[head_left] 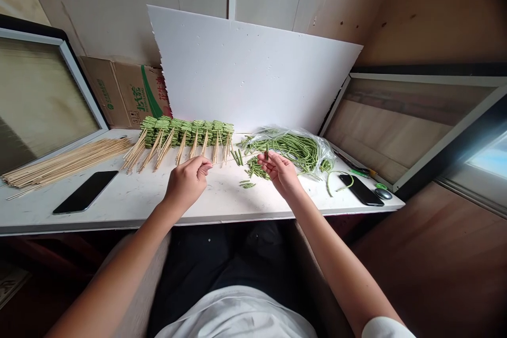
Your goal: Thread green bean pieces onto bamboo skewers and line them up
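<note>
A white tabletop (130,206) spreads beyond both hands, with a white foam board (245,68) standing behind them. Ahead of the left hand (186,182) lies a row of green bean pieces threaded on bamboo skewers (186,133); beyond the right hand (279,169) sits a clear plastic bag of long green beans (293,150). The left hand is curled, its grip unclear. The right pinches a short cut green bean (266,152) upright.

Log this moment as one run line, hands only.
left hand: curled, beside skewered green beans | right hand: pinching cut green bean
</note>
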The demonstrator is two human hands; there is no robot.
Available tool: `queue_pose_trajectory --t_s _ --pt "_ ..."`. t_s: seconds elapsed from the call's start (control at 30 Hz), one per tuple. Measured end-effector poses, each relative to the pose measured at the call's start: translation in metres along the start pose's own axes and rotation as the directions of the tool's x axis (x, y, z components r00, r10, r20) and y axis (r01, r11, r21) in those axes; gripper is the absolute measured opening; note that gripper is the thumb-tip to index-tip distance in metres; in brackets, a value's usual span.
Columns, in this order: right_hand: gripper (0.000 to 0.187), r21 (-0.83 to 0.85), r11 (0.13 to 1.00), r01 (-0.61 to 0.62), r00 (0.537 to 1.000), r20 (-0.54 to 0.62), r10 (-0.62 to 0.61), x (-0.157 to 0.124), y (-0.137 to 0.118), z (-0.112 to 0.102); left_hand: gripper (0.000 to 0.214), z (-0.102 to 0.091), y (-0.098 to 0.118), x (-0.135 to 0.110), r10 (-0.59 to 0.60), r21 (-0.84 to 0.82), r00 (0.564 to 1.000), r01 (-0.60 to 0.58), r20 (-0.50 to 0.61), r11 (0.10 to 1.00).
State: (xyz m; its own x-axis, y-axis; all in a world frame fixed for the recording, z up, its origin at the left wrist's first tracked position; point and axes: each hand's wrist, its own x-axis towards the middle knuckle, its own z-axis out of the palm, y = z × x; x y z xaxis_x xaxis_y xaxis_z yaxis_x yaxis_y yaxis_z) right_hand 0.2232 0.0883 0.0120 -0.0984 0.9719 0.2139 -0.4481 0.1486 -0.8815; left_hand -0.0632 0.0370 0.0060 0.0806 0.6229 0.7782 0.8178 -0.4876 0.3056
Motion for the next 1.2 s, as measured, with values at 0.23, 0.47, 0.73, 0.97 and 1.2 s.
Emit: queue_pose_trajectory --t_s 0.23,0.47,0.73,0.97,1.2 --pt "0.038 0.012 1.0 -0.009 1.0 -0.002 0.009 -0.0025 -0.0001 0.0027 0.021 -0.0003 0.0018 -0.0004 -0.006 0.015 1.0 0.006 0.02 1.0" --pt "0.037 0.011 1.0 0.002 1.0 -0.01 -0.002 -0.0023 0.0013 0.0032 0.022 0.0016 0.0003 -0.0011 0.002 0.015 1.0 -0.002 0.004 1.0" --pt "0.035 -0.019 1.0 0.001 1.0 -0.009 -0.001 -0.0011 0.0043 0.0011 0.022 0.0013 0.0014 -0.0013 0.01 0.04 1.0 -0.009 -0.01 0.999" --pt "0.037 -0.061 0.998 -0.002 1.0 -0.022 0.0 0.0 0.0052 0.0009 0.022 0.0018 0.0006 -0.0014 0.01 0.048 1.0 -0.01 -0.005 0.999" --pt "0.031 -0.031 1.0 0.004 1.0 -0.021 -0.005 -0.0008 0.0044 0.0018 0.02 0.0021 0.0003 -0.0024 0.022 0.059 1.0 -0.022 0.01 0.998"
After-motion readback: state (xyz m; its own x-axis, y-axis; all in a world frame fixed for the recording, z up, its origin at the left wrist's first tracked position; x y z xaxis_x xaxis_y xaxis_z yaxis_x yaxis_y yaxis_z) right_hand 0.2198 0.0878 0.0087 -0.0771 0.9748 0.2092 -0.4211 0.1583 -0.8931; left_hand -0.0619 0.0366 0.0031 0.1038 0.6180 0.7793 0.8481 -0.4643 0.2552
